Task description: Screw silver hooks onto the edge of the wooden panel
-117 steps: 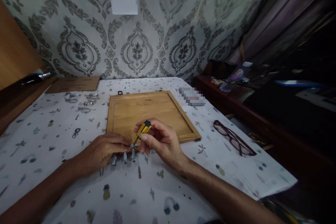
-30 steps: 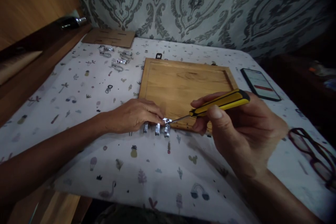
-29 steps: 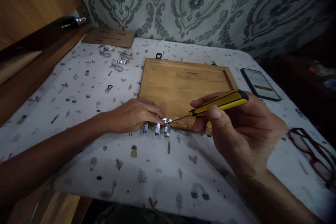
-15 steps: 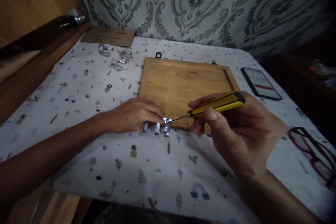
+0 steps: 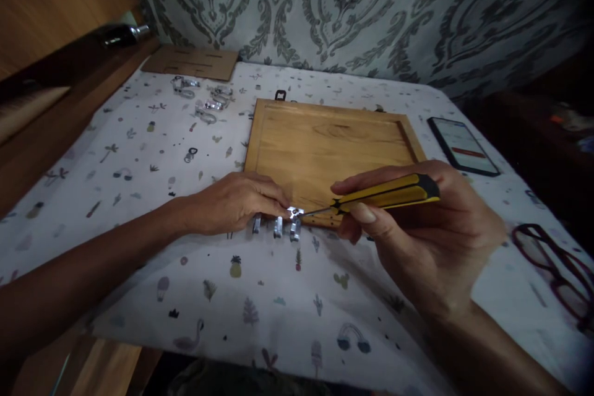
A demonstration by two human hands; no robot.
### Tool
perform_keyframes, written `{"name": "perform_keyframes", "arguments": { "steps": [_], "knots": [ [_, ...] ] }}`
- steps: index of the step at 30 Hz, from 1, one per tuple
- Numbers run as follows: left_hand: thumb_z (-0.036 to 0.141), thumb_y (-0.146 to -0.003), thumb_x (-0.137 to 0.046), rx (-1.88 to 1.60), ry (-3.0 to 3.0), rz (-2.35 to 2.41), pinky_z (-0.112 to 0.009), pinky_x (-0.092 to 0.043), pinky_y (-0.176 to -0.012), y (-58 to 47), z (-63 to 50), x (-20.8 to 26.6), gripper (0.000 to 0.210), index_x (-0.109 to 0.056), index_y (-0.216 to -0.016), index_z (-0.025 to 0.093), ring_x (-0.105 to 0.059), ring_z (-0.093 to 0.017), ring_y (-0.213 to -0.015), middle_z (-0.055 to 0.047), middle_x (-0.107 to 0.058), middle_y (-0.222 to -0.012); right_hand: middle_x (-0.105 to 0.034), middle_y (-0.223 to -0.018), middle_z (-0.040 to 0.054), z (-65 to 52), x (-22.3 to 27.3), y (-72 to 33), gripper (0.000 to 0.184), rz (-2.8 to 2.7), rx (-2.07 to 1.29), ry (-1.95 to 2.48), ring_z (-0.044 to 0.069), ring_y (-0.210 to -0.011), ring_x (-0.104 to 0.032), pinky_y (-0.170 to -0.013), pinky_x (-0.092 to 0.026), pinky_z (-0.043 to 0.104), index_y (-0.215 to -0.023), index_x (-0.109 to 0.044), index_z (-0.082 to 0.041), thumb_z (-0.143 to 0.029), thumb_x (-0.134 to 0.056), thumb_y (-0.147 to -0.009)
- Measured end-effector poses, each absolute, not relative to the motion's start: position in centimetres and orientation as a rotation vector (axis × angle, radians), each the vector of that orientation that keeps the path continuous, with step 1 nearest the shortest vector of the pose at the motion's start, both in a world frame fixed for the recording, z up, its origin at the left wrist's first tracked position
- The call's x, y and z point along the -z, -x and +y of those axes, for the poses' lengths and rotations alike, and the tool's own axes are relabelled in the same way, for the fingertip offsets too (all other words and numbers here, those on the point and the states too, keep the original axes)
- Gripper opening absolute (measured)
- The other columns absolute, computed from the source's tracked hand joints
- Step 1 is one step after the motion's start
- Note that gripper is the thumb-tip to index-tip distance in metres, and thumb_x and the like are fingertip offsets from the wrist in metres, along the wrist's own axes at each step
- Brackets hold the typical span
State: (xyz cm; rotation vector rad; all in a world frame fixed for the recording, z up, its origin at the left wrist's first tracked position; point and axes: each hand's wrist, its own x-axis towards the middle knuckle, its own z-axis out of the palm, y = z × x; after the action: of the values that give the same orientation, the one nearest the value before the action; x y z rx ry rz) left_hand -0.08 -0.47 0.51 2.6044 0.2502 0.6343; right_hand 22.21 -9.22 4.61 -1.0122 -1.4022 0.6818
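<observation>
A wooden board with a raised frame (image 5: 320, 148) lies flat on the table. Along its near edge several shiny metal hooks (image 5: 294, 229) stick out toward me. My left hand (image 5: 234, 201) rests at that edge, fingers closed together and pressing on the plate of the rightmost hook. In my right hand (image 5: 431, 247) is a yellow and black screwdriver (image 5: 387, 193), its fingers wrapped round the handle. The thin shaft points left, and its tip meets the same hook's plate. Some of the board's near edge is hidden behind both hands.
Several loose metal hooks (image 5: 204, 112) lie at the back left near a cardboard piece (image 5: 190, 63). A small ring-like piece (image 5: 190, 154) is left of the board. On the right are a phone (image 5: 464, 146) and glasses (image 5: 552, 269). A patterned wall stands behind.
The screwdriver handle has turned about its shaft, and its back end has dropped slightly and shifted right. The right thumb has moved left along it. My left hand stays in place.
</observation>
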Motion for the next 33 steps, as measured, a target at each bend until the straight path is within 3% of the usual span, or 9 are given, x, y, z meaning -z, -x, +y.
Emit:
{"name": "perform_keyframes", "arguments": {
  "steps": [8,13,17,20,23,29,33],
  "knots": [
    [0.001,-0.097,-0.048,-0.634,-2.609,0.264,-0.029,-0.057,-0.088,0.11,-0.39,-0.23,0.036,-0.075,-0.112,0.020,-0.070,-0.017,-0.106,-0.008,-0.076,-0.116,-0.077,-0.093,0.0018,-9.02,-4.69,-22.40,0.017,-1.436,-0.809,1.017,0.011,-0.052,-0.067,-0.048,-0.060,0.026,-0.104,-0.074,-0.026,-0.033,-0.076,-0.088],
    [0.002,-0.098,-0.045,-0.631,-2.593,0.261,-0.028,-0.057,-0.087,0.07,-0.44,-0.41,0.037,-0.075,-0.110,0.019,-0.071,-0.017,-0.106,-0.009,-0.076,-0.115,-0.078,-0.094,0.0023,-9.13,-4.79,-22.17,0.017,-1.428,-0.722,1.024,0.011,-0.045,-0.064,-0.037,-0.054,0.025,-0.083,-0.067,-0.024,-0.027,-0.083,-0.081],
    [0.006,-0.100,-0.046,-0.646,-2.584,0.260,-0.029,-0.057,-0.087,0.02,-0.43,-0.34,0.034,-0.076,-0.109,0.020,-0.071,-0.017,-0.103,-0.009,-0.076,-0.113,-0.079,-0.088,0.0003,-9.20,-4.85,-22.01,0.022,-1.410,-0.753,0.981,0.012,-0.045,-0.065,-0.037,-0.055,0.024,-0.082,-0.061,-0.026,-0.024,-0.083,-0.082],
    [0.004,-0.099,-0.047,-0.648,-2.603,0.259,-0.029,-0.057,-0.088,0.07,-0.38,-0.29,0.035,-0.076,-0.110,0.020,-0.071,-0.017,-0.104,-0.009,-0.076,-0.113,-0.078,-0.091,0.0015,-9.18,-4.81,-22.17,0.016,-1.427,-0.794,0.975,0.012,-0.049,-0.066,-0.042,-0.057,0.026,-0.094,-0.068,-0.026,-0.032,-0.080,-0.085],
    [0.000,-0.096,-0.048,-0.638,-2.609,0.263,-0.030,-0.058,-0.089,0.14,-0.37,-0.29,0.037,-0.075,-0.112,0.020,-0.070,-0.018,-0.108,-0.008,-0.076,-0.116,-0.078,-0.095,0.0027,-9.14,-4.78,-22.36,0.022,-1.447,-0.820,1.005,0.011,-0.051,-0.066,-0.047,-0.059,0.026,-0.111,-0.072,-0.025,-0.034,-0.073,-0.092],
    [0.004,-0.099,-0.048,-0.631,-2.588,0.260,-0.029,-0.057,-0.087,0.05,-0.47,-0.41,0.033,-0.076,-0.110,0.019,-0.071,-0.017,-0.105,-0.009,-0.076,-0.114,-0.078,-0.094,0.0027,-9.16,-4.96,-22.25,0.008,-1.444,-0.766,0.984,0.010,-0.046,-0.064,-0.038,-0.055,0.025,-0.086,-0.071,-0.024,-0.026,-0.079,-0.085],
    [0.006,-0.101,-0.047,-0.631,-2.596,0.260,-0.029,-0.057,-0.085,0.03,-0.50,-0.48,0.033,-0.076,-0.110,0.019,-0.071,-0.017,-0.103,-0.010,-0.076,-0.112,-0.077,-0.090,0.0028,-9.17,-4.90,-22.15,0.010,-1.439,-0.760,0.968,0.013,-0.045,-0.065,-0.038,-0.056,0.028,-0.086,-0.070,-0.025,-0.025,-0.080,-0.084]
  ]
}}
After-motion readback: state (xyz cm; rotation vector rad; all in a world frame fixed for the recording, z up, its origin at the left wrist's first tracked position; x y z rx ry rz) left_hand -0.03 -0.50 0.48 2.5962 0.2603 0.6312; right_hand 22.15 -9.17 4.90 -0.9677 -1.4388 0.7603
